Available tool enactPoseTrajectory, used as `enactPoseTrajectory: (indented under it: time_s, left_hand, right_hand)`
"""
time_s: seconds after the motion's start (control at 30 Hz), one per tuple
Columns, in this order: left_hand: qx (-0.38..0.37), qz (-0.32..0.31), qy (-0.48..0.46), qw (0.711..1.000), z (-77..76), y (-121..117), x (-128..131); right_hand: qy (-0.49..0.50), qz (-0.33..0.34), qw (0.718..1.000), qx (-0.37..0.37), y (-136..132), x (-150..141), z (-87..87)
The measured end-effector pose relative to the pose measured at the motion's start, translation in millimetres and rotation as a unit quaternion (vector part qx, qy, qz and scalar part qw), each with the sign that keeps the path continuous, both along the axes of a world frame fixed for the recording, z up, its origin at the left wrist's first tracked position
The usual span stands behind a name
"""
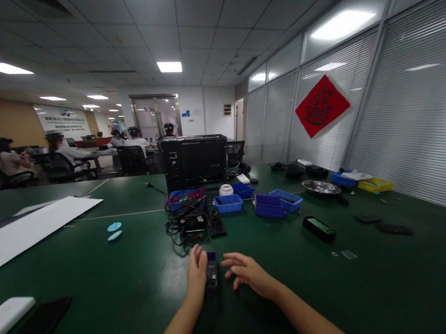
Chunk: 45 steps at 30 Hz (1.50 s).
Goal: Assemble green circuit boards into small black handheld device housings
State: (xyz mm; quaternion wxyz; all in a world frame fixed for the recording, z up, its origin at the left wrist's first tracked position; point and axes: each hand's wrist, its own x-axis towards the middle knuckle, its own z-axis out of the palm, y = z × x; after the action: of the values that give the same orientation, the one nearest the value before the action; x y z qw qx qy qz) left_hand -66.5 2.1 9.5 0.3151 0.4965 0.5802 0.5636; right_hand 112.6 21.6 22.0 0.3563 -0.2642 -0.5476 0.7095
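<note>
While the left hand point(197, 268) lies half-curled along the nine o'clock side of a dark device point(212, 273) on the table point(139, 281), the right hand point(248, 274) hovers at its three o'clock, loosely spread and empty. Light steadying from the left would best stop sliding. Whether the left hand actually grips, I cannot tell; the device's markings blur. Toward eleven o'clock, black cables point(177, 227) overlap indistinctly.

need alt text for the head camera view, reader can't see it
A left hand rests along the left side of a small dark device on a green table, while the right hand is open, apart from it on the right. Beyond are blue trays and a large black case, with people seated in the background.
</note>
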Motion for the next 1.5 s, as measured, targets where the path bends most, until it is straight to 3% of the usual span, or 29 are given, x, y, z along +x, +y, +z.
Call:
enactPoseTrajectory:
  time_s: [0.17,0.47,0.63,1.03,1.4,1.5]
  left_hand:
    - [-0.001,-0.057,0.134,0.989,3.5,-5.5,9.0]
    - [-0.031,-0.019,0.141,0.989,8.1,-14.1,-3.0]
    - [-0.057,0.018,0.173,0.983,17.9,-28.9,-37.2]
    - [-0.161,0.134,0.230,0.950,36.8,-38.0,-162.7]
    - [-0.155,0.121,0.261,0.945,34.8,-21.6,-200.3]
    - [-0.144,0.117,0.310,0.932,31.7,-22.5,-203.9]
  right_hand:
    - [-0.006,0.005,1.000,0.010,2.4,-0.6,-5.7]
    - [-0.033,-0.007,0.999,0.012,1.8,-5.3,-2.3]
    - [-0.067,0.010,0.997,0.042,1.0,-6.4,-0.3]
    - [-0.090,0.021,0.994,0.059,2.0,-4.6,0.2]
    - [-0.119,0.012,0.991,0.054,0.1,-6.6,5.4]
    - [-0.137,0.003,0.988,0.066,1.7,-7.8,2.0]
